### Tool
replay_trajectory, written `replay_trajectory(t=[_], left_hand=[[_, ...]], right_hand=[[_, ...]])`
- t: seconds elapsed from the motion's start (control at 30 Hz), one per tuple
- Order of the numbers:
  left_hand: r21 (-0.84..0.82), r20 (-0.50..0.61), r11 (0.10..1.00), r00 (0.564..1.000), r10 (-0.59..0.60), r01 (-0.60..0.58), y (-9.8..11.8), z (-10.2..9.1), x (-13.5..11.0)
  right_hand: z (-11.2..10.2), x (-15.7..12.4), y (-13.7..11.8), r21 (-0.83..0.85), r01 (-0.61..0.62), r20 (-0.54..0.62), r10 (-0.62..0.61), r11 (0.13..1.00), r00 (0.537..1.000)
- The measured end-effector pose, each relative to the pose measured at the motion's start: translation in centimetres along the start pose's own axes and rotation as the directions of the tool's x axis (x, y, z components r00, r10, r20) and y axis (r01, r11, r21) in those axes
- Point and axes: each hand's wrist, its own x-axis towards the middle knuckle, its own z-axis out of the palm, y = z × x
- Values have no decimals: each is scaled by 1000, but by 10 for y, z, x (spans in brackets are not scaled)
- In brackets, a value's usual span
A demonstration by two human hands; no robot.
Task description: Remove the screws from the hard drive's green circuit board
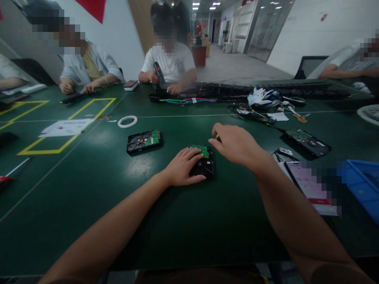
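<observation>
A black hard drive (205,162) with a green circuit board on top lies on the green table (118,197) in front of me. My left hand (183,167) lies over its left side, fingers wrapped against it, holding it down. My right hand (235,144) hovers just right of the drive, fingers pinched round a small tool with a yellow-black handle (217,137), its tip pointing at the drive's top corner.
A second hard drive (143,141) lies to the left, a third (306,142) to the right. A white tape ring (127,121), papers (65,127), cables (189,100), a blue bin (365,185) and a phone (308,185) surround them. Other people work across the table.
</observation>
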Motion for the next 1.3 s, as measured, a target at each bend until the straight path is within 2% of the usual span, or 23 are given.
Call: replay_trajectory(t=[0.23, 0.33, 0.6, 0.77, 0.97, 1.03, 1.17, 1.3], left_hand=[[7, 5, 1000, 1000, -4, 4, -1, 0, 1], [7, 14, 1000, 1000, -3, 3, -1, 0, 0], [6, 13, 1000, 1000, -12, 12, 0, -1, 0], [12, 21, 1000, 1000, -7, 6, 0, -2, 1], [1, 9, 1000, 1000, -6, 6, 0, 0, 1], [1, 9, 1000, 1000, -5, 5, 0, 1, 0], [-5, 10, 1000, 1000, -10, 10, 0, 0, 0], [-5, 8, 1000, 1000, -7, 7, 0, 0, 1]], right_hand=[[-1, -1, 4, 162, 201, 3, -204, 966, 979], [-1, -2, 4, 201, 243, 13, -250, 949, 968], [-1, -4, 1, 79, 146, 2, -147, 986, 989], [0, -3, 0, 123, 226, 8, -228, 966, 974], [1, 1, 1, 53, 81, -36, -79, 995, 996], [2, 1, 3, 68, 94, -40, -91, 993, 995], [1, -1, 3, 136, 216, -21, -215, 967, 976], [-1, 0, -1, 57, 128, -29, -127, 990, 992]])
